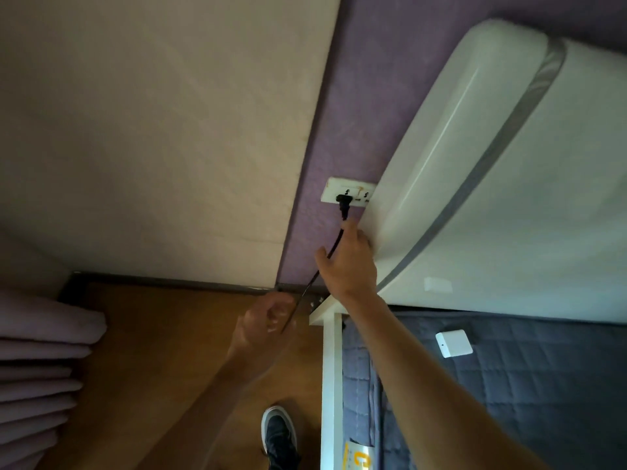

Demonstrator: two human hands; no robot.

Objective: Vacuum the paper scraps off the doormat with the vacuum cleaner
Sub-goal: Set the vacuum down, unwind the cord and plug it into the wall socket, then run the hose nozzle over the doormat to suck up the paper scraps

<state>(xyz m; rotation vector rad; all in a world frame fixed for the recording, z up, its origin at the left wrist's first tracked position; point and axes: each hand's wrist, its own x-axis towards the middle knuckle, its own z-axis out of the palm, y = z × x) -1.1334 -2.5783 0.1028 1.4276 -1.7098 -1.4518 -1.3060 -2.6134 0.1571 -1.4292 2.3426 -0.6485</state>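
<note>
Clerk: Which reference point was used?
Inspector: The wall socket (349,193), a white plate on the purple wall strip (373,96). All positions were taken from it.

Clerk: What lay to its far left?
Inspector: Folded pink cloth (44,354) was stacked well to the lower left of the socket. A cream wall panel (152,130) filled the wall left of the socket, and a wooden floor (163,351) lay below it.

Clerk: And the left hand?
Inspector: The left hand (266,322) was below the socket and slightly left of it. It was blurred, with its fingers curled round the black cord (307,291). A dark shoe (280,432) stood on the floor far below the socket.

Clerk: Where was the task item?
Inspector: What showed of it was the cord. Its plug (342,199) sat in the socket's left outlet, and the cord ran down and leftward from the socket to the left hand.

Clerk: And the right hand?
Inspector: The right hand (351,262) was directly under the socket, back to the camera. The cord crossed between thumb and forefinger, with the forefinger tip touching it. Whether that hand gripped the cord could not be told.

Clerk: What was to the right?
Inspector: The corner of a white bed frame (330,385) sat below the socket. A white padded block (492,164) with a grey band leaned on the wall and overlapped the socket's right end. A quilted grey cover (549,395) lay to the lower right of the socket, with a small white box (454,343) on it
</note>
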